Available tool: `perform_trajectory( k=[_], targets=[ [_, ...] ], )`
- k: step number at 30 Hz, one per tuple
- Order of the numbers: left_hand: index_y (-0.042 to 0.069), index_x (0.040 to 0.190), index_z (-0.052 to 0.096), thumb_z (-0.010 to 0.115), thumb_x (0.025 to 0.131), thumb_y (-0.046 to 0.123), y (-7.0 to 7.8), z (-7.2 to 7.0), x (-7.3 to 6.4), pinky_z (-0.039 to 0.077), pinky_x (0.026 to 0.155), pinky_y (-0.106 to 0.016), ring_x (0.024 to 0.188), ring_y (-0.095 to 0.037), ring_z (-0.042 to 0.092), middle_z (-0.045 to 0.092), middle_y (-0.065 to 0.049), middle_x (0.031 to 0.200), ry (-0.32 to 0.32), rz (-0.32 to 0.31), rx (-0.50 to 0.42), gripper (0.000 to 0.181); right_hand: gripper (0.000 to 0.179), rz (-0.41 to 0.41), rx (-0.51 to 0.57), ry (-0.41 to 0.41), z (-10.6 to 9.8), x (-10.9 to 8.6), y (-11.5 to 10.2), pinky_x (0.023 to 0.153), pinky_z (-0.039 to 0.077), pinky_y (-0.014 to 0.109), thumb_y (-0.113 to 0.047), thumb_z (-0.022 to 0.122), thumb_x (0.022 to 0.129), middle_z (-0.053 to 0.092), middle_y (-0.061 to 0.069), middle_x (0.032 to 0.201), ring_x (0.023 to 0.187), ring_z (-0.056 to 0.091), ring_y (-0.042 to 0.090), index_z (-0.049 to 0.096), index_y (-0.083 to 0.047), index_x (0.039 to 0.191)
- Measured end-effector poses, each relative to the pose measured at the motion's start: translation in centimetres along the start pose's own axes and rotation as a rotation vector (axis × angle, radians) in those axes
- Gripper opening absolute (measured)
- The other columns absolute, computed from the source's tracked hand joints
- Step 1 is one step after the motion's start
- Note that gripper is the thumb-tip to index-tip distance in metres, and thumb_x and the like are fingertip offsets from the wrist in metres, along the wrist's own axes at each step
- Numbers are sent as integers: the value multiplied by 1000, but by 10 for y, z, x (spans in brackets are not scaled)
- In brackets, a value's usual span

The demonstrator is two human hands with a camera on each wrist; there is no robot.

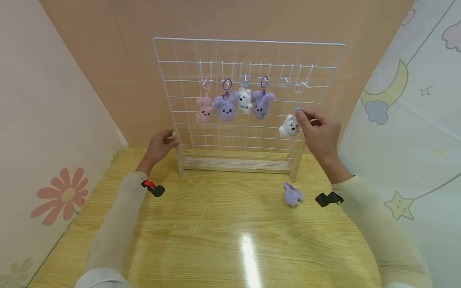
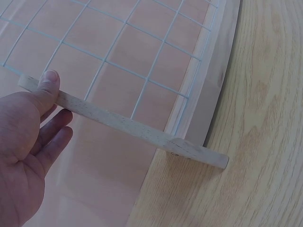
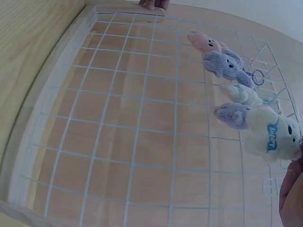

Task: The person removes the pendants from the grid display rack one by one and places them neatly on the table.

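Note:
My right hand (image 1: 322,132) pinches the blue clasp at the top of a white plush keychain (image 1: 289,127), thumb against forefinger. The plush dangles in front of the wire grid (image 1: 248,41), below the right-hand hooks (image 1: 304,85). A blue lettered band shows on this plush (image 3: 262,130) in the right wrist view. At the grid's left side, my left hand (image 1: 158,148) grips the upper end of the wooden side post (image 2: 118,122), its thumb on the near face.
Pink (image 1: 204,110), purple (image 1: 226,108), white (image 1: 245,100) and another purple plush keychain (image 1: 261,106) hang from hooks on the grid. One more purple plush (image 1: 293,196) lies on the wooden table (image 1: 201,240), right of the rack. Patterned walls (image 1: 407,132) flank both sides.

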State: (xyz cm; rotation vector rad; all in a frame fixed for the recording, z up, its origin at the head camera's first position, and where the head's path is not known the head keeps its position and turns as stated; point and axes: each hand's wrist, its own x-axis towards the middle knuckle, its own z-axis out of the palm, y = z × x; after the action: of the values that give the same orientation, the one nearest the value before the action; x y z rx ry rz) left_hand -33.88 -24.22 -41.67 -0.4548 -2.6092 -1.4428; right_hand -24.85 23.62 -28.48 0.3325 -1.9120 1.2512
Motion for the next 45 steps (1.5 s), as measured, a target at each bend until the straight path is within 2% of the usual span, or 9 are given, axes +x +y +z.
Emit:
perform_trajectory(
  k=[5,9,14,19,24,28,30,39,45],
  targets=[
    [0,154,43,64,103,24,0,0,0,51,101,-59,128,-44,58,51,-26,148,4,7,-4,60,14,21,-15,-35,-6,-18,9,55,46,12,-11,78,91,75,-13,86,64,60,3,81,2,95],
    [1,154,43,64,103,25,-2,0,0,51,101,-59,128,-44,58,52,-26,148,3,10,0,60,14,50,-35,-57,-10,-31,17,56,45,12,-13,79,91,72,-22,86,67,61,1,82,0,97],
    [1,154,43,65,103,26,-4,0,0,51,101,-59,128,-44,58,52,-26,148,7,10,-4,61,12,66,-61,-99,-14,-46,28,58,46,12,-11,78,92,74,-16,89,69,61,0,82,-3,98],
    [0,155,41,65,103,24,-2,-1,1,50,101,-60,129,-45,57,51,-27,149,1,2,-11,62,10,87,-77,-132,-17,-59,42,62,48,12,-4,77,91,75,-4,94,71,61,-1,81,1,99],
    [-5,155,38,62,104,16,11,0,-3,48,103,-61,130,-47,55,48,-30,150,-11,-17,-8,60,10,80,-110,-166,-22,-75,53,67,48,10,-5,77,92,76,13,95,73,61,-2,81,-1,100],
    [-8,153,39,62,104,10,28,-1,-8,48,103,-62,130,-49,54,48,-32,148,-20,-26,-13,57,11,75,-153,-197,-25,-89,59,66,47,9,-10,77,93,76,12,93,74,61,-3,82,-4,101],
    [-9,153,39,62,104,9,30,-1,-8,48,103,-62,130,-49,54,48,-33,148,-21,-27,-10,57,12,71,-167,-212,-26,-95,61,65,47,10,-11,78,93,76,11,93,74,60,-3,82,-4,101],
    [1,156,40,65,103,23,0,1,1,51,101,-59,128,-44,58,51,-25,149,0,-6,-10,62,11,74,-179,-285,-29,-117,73,64,48,10,-10,78,92,76,9,93,74,60,-3,81,-3,100],
    [2,154,43,66,102,26,-5,1,3,51,100,-58,128,-43,58,53,-24,148,7,2,-10,62,11,79,-182,-338,-30,-131,81,65,49,9,-9,79,91,75,7,90,74,61,-1,81,-3,100]
  ],
)
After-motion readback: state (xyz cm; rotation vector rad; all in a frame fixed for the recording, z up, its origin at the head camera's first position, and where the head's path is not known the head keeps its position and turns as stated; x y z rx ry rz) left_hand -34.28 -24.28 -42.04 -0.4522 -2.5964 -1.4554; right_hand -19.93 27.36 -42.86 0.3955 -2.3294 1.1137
